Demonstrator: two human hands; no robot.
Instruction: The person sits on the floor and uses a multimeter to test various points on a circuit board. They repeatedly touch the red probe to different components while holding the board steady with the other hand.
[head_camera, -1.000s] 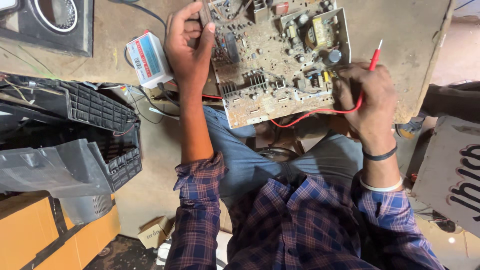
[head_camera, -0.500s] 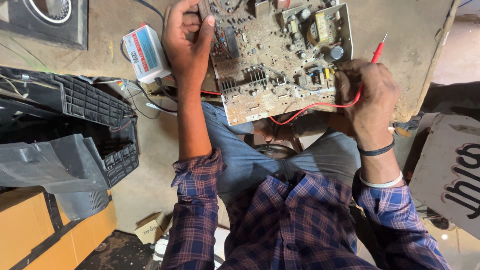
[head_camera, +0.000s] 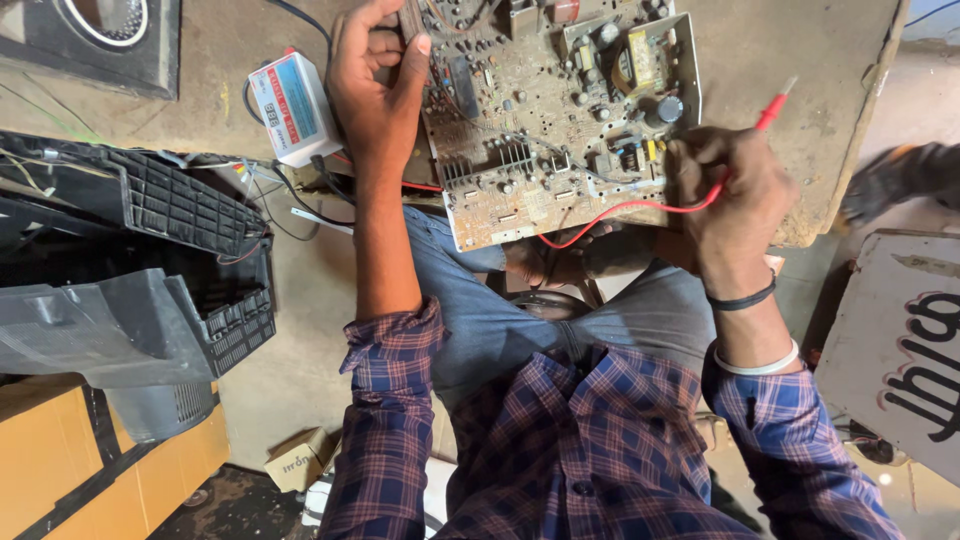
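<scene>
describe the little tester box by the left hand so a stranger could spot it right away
Start at the big dusty circuit board on the brown table. Just past its left edge, beside the left hand, lies the tester box. It is the only small white case with a blue and red face.

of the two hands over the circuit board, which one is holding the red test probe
The right hand, at the board's right edge: the red probe sticks out above its fingers, and a red wire trails from it. The left hand grips the board's upper left instead.
</scene>
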